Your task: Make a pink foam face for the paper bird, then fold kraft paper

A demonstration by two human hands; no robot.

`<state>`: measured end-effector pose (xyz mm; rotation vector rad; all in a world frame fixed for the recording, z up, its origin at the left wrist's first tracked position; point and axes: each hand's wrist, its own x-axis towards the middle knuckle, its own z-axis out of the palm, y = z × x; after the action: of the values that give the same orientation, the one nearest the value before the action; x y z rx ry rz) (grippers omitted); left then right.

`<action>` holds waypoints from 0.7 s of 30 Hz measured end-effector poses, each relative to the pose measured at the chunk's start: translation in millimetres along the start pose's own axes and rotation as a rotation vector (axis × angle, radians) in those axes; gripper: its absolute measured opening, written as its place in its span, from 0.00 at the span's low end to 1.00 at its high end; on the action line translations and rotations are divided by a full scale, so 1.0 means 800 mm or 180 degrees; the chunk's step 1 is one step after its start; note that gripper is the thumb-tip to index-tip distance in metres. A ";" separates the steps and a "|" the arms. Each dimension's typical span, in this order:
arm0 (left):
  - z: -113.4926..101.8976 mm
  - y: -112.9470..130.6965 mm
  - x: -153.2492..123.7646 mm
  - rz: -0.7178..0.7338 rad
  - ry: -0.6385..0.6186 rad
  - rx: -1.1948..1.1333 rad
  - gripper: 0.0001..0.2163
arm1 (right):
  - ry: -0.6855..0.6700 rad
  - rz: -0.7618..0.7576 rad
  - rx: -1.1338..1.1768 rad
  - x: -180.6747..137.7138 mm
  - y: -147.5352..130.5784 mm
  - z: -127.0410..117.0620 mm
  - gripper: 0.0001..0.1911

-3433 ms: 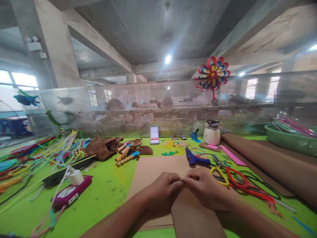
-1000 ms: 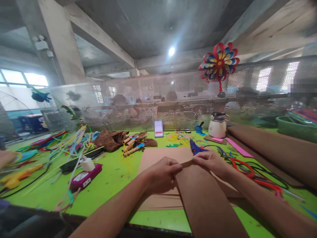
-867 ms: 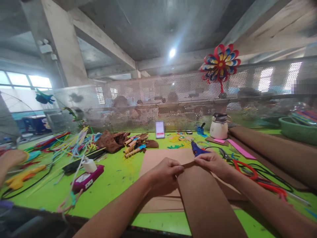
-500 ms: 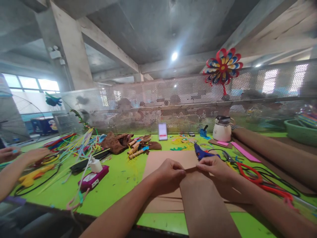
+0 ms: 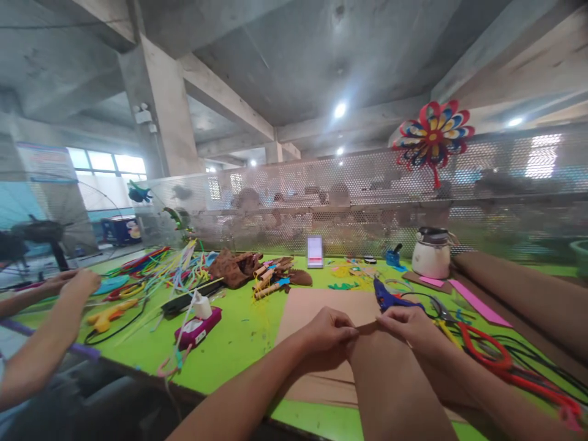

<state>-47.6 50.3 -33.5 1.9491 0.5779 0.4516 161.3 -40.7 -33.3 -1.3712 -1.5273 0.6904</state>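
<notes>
Both my hands pinch the far edge of a long strip of brown paper (image 5: 395, 386). My left hand (image 5: 328, 334) is closed on its left corner, and my right hand (image 5: 407, 327) on its right corner. Between my fingers the edge looks slightly folded. The strip slopes down toward me and runs out of the bottom of the view. Beneath it lie flat brown sheets (image 5: 307, 303) on the green table. Just beyond my right hand is a blue glue gun (image 5: 390, 297). Red-handled scissors (image 5: 487, 349) lie to the right of that hand.
A purple power strip (image 5: 197, 327) and a yellow glue gun (image 5: 110, 315) are on the left, near a co-worker's hands (image 5: 78, 285). A phone (image 5: 315, 251) stands at the back. A white jug (image 5: 432, 254) and a brown paper roll (image 5: 519, 294) are at the right.
The view has swung left, so the table's things sit farther right. My hands keep their pinch on the paper edge. The co-worker's hands have come together.
</notes>
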 end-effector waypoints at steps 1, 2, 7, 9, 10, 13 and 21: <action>0.001 0.000 -0.001 -0.0018 -0.0004 0.0015 0.16 | 0.0006 -0.0001 -0.0022 0.000 -0.001 0.000 0.24; 0.003 0.001 -0.004 -0.0051 0.0005 -0.0033 0.16 | 0.0019 0.0013 -0.0030 -0.001 -0.002 -0.001 0.23; 0.016 0.018 -0.018 -0.0276 -0.0071 -0.1062 0.13 | 0.0134 -0.0003 -0.0075 -0.003 -0.007 0.000 0.23; 0.015 0.030 -0.017 -0.0257 -0.0134 -0.0753 0.13 | 0.0183 -0.0033 -0.0133 -0.004 -0.007 0.004 0.23; 0.014 0.035 -0.013 -0.0229 -0.0138 -0.0578 0.13 | 0.0203 -0.0042 -0.0163 -0.004 -0.007 0.005 0.23; 0.009 0.046 0.003 -0.0121 -0.0149 0.0013 0.12 | 0.0312 -0.0122 -0.0247 -0.005 -0.006 0.011 0.22; 0.033 0.038 0.007 -0.0212 0.0306 -0.0370 0.15 | 0.0439 -0.0194 -0.0100 -0.004 -0.005 0.006 0.23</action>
<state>-22.2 22.9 -17.0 1.7999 0.6615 0.5276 155.2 -43.9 -32.5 -1.3613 -1.4691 0.5254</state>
